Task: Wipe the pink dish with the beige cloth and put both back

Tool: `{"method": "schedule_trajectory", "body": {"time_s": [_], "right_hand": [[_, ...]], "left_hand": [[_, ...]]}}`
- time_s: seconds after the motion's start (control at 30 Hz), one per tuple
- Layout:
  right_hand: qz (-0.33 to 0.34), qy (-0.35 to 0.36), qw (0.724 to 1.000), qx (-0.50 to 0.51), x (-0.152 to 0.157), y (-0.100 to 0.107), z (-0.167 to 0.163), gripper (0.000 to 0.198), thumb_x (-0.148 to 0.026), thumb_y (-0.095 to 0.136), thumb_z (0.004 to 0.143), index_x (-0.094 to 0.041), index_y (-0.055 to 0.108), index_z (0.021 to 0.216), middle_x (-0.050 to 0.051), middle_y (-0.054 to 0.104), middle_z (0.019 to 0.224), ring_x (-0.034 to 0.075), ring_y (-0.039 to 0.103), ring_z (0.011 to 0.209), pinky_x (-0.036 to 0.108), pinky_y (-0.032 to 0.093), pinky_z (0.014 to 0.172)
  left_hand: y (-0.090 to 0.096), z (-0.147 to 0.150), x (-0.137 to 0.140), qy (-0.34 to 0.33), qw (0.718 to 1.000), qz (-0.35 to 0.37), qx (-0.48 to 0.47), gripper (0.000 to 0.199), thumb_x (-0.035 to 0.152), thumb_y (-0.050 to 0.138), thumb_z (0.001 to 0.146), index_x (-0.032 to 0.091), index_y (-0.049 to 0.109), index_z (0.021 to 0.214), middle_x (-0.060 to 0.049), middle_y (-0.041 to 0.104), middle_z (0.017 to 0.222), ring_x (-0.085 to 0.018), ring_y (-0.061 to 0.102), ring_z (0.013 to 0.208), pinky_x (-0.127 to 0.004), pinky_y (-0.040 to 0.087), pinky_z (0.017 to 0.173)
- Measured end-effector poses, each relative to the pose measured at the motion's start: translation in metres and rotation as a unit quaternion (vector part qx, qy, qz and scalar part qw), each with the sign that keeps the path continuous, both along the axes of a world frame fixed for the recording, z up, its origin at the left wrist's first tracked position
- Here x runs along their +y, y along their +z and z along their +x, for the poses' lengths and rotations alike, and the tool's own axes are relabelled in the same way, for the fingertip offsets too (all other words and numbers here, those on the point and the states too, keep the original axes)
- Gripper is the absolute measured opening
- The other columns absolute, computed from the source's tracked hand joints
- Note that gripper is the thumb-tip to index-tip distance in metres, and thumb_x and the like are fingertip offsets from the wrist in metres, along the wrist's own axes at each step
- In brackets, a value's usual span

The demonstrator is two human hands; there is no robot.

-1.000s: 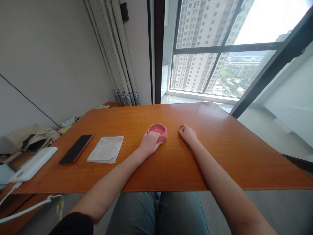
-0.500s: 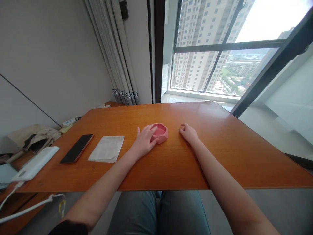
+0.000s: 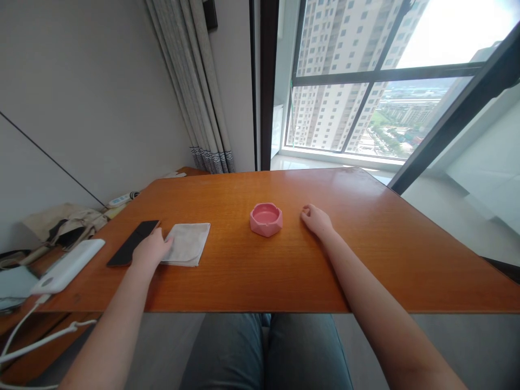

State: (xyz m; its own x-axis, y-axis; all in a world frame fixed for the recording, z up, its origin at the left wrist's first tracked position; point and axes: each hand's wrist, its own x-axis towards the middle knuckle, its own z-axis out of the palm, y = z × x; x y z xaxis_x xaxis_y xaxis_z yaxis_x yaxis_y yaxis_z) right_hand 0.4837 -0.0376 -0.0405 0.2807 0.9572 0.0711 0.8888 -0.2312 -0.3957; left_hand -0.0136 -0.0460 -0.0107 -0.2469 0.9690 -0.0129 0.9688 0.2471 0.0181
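Resting loosely spread on the folded cloth (image 3: 187,243), the left hand (image 3: 151,250) grips nothing; no writing readable

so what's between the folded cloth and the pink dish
Nothing: in the head view, only bare wood of the table separates the folded cloth from the pink dish.

Looks like a high-rise apartment room, someone's home. There's a big floor-to-ceiling window (image 3: 365,108) with residential towers outside, grey curtains (image 3: 195,81) bunched in the corner, and a wooden counter (image 3: 365,249) with everyday stuff on it: a phone (image 3: 132,249), a power bank (image 3: 69,265), a folded cloth (image 3: 189,244).
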Motion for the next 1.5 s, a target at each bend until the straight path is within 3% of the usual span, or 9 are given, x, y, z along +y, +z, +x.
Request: {"method": "schedule_trajectory", "body": {"time_s": [0.17, 0.4, 0.57, 0.73, 0.9, 1.03, 1.23, 1.37, 1.5], "right_hand": [[0.007, 0.003, 1.0, 0.019, -0.001, 0.001, -0.001, 0.031, -0.029, 0.046, 0.083, -0.019, 0.06, 0.109, 0.007, 0.068, 0.099, 0.021, 0.061, 0.093, 0.029, 0.043, 0.079], [0.037, 0.001, 0.996, 0.079, 0.0, 0.002, -0.006, 0.028, -0.025, 0.046, 0.082, -0.018, 0.062, 0.103, 0.005, 0.068, 0.09, 0.019, 0.062, 0.088, 0.028, 0.044, 0.078], [0.102, 0.049, 0.979, 0.171, -0.001, 0.011, -0.024, 0.031, -0.031, 0.046, 0.086, -0.015, 0.059, 0.109, 0.007, 0.066, 0.105, 0.014, 0.062, 0.09, 0.024, 0.047, 0.081], [0.059, 0.18, 0.837, 0.513, -0.016, 0.033, -0.044, 0.066, -0.06, 0.013, 0.091, -0.016, 0.056, 0.115, 0.011, 0.066, 0.108, 0.019, 0.063, 0.097, 0.033, 0.051, 0.083], [-0.05, 0.171, 0.746, 0.641, -0.03, 0.049, -0.045, 0.064, -0.063, 0.021, 0.089, -0.016, 0.057, 0.112, 0.012, 0.069, 0.1, 0.023, 0.065, 0.097, 0.037, 0.053, 0.083], [-0.031, 0.12, 0.777, 0.617, -0.031, 0.05, -0.041, 0.036, -0.036, 0.054, 0.081, -0.015, 0.057, 0.11, 0.01, 0.069, 0.102, 0.023, 0.065, 0.095, 0.034, 0.053, 0.083], [0.29, 0.019, 0.902, 0.32, -0.04, 0.062, -0.039, 0.035, -0.032, 0.043, 0.083, -0.014, 0.055, 0.11, 0.011, 0.062, 0.114, 0.025, 0.055, 0.11, 0.036, 0.045, 0.093], [0.205, 0.163, 0.96, 0.096, -0.048, 0.061, -0.056, 0.035, -0.025, 0.046, 0.08, -0.018, 0.056, 0.112, 0.009, 0.059, 0.119, 0.026, 0.048, 0.118, 0.043, 0.028, 0.106], [0.144, 0.338, 0.93, 0.019, -0.047, 0.049, -0.079, 0.043, -0.028, 0.052, 0.08, -0.022, 0.049, 0.122, 0.008, 0.059, 0.119, 0.026, 0.047, 0.116, 0.052, 0.019, 0.108]], "left_hand": [[0.006, 0.001, 0.022, -0.036, 0.995, -0.09, -0.025, 0.027, 0.04, 0.049, 0.075, 0.015, 0.06, 0.072, -0.017, 0.067, 0.083, -0.031, 0.065, 0.082, -0.036, 0.047, 0.068], [0.061, 0.072, 0.016, -0.117, 0.989, 0.004, -0.086, 0.03, 0.04, 0.042, 0.081, 0.017, 0.052, 0.096, -0.007, 0.063, 0.086, -0.023, 0.061, 0.078, -0.031, 0.044, 0.066], [0.093, 0.152, -0.002, -0.244, 0.842, 0.06, -0.477, 0.032, 0.047, 0.045, 0.079, 0.018, 0.049, 0.094, -0.002, 0.058, 0.083, -0.016, 0.056, 0.069, -0.027, 0.044, 0.059], [0.075, 0.225, -0.003, -0.261, 0.722, 0.094, -0.634, 0.022, 0.041, 0.043, 0.082, 0.02, 0.045, 0.09, -0.001, 0.055, 0.081, -0.015, 0.054, 0.07, -0.027, 0.045, 0.062], [0.045, 0.257, 0.003, -0.258, 0.718, 0.106, -0.637, 0.012, 0.033, 0.045, 0.083, 0.02, 0.044, 0.084, 0.0, 0.054, 0.079, -0.014, 0.054, 0.072, -0.027, 0.046, 0.067], [0.026, 0.249, 0.007, -0.257, 0.734, 0.125, -0.616, 0.018, 0.036, 0.039, 0.087, 0.02, 0.041, 0.08, -0.002, 0.059, 0.089, -0.013, 0.056, 0.072, -0.028, 0.047, 0.068], [-0.013, 0.226, 0.029, -0.225, 0.769, 0.214, -0.559, 0.02, 0.034, 0.038, 0.089, 0.019, 0.048, 0.097, -0.01, 0.06, 0.112, -0.017, 0.057, 0.104, -0.034, 0.042, 0.094], [-0.028, 0.226, 0.036, -0.24, 0.812, 0.137, -0.513, 0.036, 0.041, 0.029, 0.092, 0.017, 0.056, 0.099, -0.011, 0.064, 0.108, -0.02, 0.058, 0.104, -0.038, 0.04, 0.097], [-0.029, 0.232, 0.029, -0.278, 0.844, 0.1, -0.449, 0.041, 0.043, 0.025, 0.094, 0.021, 0.06, 0.102, -0.007, 0.065, 0.111, -0.022, 0.055, 0.11, -0.046, 0.026, 0.107]]}}
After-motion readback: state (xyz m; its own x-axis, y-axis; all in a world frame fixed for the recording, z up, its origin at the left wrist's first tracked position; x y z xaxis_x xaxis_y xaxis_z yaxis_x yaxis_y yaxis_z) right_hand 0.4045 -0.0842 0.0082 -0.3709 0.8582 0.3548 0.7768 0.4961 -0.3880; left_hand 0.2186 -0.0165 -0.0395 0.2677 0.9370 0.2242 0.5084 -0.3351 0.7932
